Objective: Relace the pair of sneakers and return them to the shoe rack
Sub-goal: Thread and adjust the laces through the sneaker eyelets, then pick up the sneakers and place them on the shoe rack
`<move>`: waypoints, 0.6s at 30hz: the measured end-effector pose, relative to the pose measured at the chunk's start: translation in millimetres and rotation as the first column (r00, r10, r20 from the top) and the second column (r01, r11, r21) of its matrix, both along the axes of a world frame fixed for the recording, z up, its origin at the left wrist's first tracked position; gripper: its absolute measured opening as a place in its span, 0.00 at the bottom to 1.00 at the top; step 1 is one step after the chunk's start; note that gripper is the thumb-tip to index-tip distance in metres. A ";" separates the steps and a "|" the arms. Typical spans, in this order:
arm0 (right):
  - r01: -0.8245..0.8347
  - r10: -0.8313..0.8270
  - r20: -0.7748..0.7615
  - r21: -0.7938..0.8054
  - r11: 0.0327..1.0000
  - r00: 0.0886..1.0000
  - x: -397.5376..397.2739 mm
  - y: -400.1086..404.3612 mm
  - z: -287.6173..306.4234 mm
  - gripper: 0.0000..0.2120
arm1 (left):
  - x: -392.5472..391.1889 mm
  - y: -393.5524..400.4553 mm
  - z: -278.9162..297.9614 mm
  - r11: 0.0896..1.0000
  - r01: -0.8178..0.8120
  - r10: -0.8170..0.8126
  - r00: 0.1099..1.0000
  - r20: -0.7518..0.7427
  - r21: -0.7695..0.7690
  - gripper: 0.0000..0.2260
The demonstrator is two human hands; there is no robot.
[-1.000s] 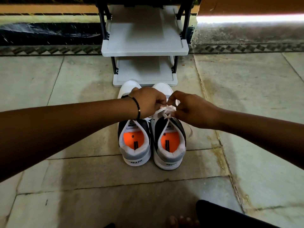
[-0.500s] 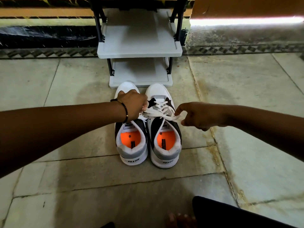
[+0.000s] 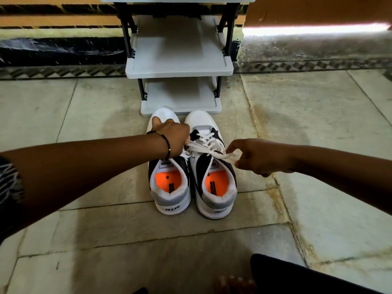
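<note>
Two white, grey and black sneakers with orange insoles stand side by side on the floor, heels toward me: the left sneaker (image 3: 169,187) and the right sneaker (image 3: 215,183). The right one carries a white lace (image 3: 203,146) threaded through its eyelets. My left hand (image 3: 172,137), with a bead bracelet, hovers over the left sneaker's front and grips one end of that lace. My right hand (image 3: 257,157) pinches the other lace end to the right of the shoe. The lace runs taut between both hands. The left sneaker's lacing is hidden under my hand.
A grey shoe rack (image 3: 180,68) with black posts stands just beyond the sneakers' toes, its two lower shelves bare. Stone floor tiles surround the shoes. My dark-clothed leg (image 3: 297,276) and toes (image 3: 233,282) show at the bottom edge.
My hands, first together at the right sneaker's lace, have pulled apart sideways, drawing the lace ends tight. The view has tilted up slightly, showing more of the rack.
</note>
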State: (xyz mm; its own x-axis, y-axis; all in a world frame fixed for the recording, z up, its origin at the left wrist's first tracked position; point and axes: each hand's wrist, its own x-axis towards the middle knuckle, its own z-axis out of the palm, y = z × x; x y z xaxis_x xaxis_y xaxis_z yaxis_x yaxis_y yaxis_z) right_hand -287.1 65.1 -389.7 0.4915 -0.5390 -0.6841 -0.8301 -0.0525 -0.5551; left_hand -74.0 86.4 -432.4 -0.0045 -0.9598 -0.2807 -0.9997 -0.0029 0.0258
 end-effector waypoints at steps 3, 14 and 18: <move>0.040 -0.040 -0.029 0.001 0.999 0.999 -8.4 2.8 -7.7 0.18 | 14.5 1.0 6.1 0.996 -0.094 0.091 0.936 -0.339 0.007 0.05; 0.175 -0.142 0.222 -0.140 0.974 0.965 9.7 40.2 -50.8 0.33 | 67.8 59.2 -9.2 0.688 -0.623 0.663 0.331 -0.671 0.372 0.38; 0.375 -0.321 0.310 -0.131 0.918 0.895 29.5 41.5 -58.8 0.13 | 53.8 85.7 -20.5 0.726 -0.442 0.647 0.178 -0.741 0.527 0.38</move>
